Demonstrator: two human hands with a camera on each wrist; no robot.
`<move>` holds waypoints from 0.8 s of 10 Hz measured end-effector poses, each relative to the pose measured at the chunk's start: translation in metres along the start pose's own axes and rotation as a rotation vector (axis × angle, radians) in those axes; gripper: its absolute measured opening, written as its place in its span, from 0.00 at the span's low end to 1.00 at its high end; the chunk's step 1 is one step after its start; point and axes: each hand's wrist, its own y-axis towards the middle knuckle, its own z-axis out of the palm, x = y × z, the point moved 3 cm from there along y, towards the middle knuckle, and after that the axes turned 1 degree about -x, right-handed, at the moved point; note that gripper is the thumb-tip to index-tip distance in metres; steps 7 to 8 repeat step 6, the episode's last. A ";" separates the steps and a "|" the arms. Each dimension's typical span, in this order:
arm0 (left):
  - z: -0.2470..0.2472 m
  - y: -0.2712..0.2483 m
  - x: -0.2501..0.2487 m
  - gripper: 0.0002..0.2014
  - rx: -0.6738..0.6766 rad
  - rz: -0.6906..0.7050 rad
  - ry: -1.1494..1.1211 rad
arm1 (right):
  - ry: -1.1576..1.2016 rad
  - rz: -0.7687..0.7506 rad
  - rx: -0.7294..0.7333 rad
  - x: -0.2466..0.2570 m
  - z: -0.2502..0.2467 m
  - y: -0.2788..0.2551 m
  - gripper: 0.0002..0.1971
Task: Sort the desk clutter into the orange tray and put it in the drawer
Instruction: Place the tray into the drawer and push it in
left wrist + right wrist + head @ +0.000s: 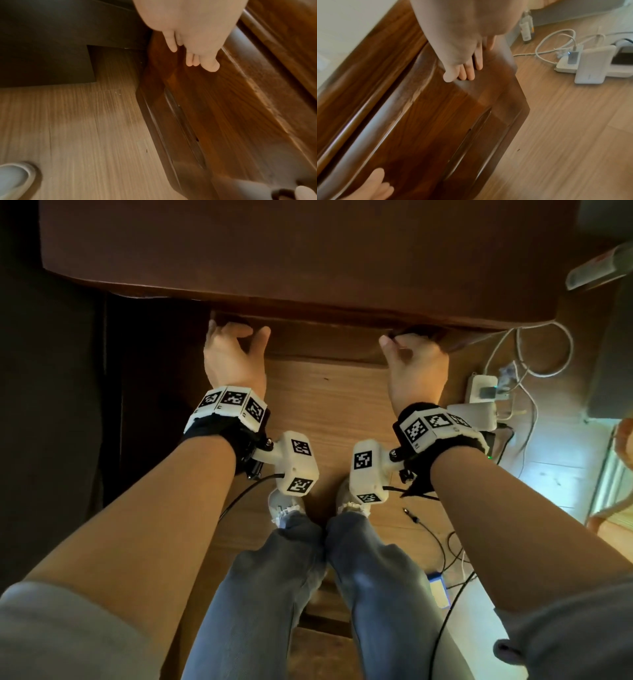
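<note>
**Both hands on the drawer front**

Straight fingers of the left hand [192, 32] and right hand [464, 44] lie flat against the dark wooden drawer [426, 121] front, one near each end, gripping nothing. It looks closed or nearly so, though blur makes that uncertain. A power strip [565, 65] sits on the floor to the right.

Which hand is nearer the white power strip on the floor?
Right. The right hand rests on the dark wooden drawer front at its end beside the white power strip; the left hand is at the far end.
</note>
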 end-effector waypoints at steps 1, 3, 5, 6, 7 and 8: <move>0.007 0.009 -0.002 0.16 -0.009 -0.021 0.006 | 0.039 0.024 0.008 -0.002 0.006 0.009 0.17; 0.009 0.012 -0.006 0.16 0.000 -0.003 0.067 | 0.043 0.003 0.029 -0.008 0.010 0.014 0.16; 0.005 -0.003 -0.009 0.12 0.074 0.087 -0.010 | 0.086 0.064 0.102 0.001 0.002 0.005 0.17; -0.001 -0.017 -0.011 0.11 0.182 0.103 -0.031 | 0.106 0.127 0.193 0.005 -0.007 -0.004 0.19; -0.001 -0.017 -0.011 0.11 0.182 0.103 -0.031 | 0.106 0.127 0.193 0.005 -0.007 -0.004 0.19; -0.001 -0.017 -0.011 0.11 0.182 0.103 -0.031 | 0.106 0.127 0.193 0.005 -0.007 -0.004 0.19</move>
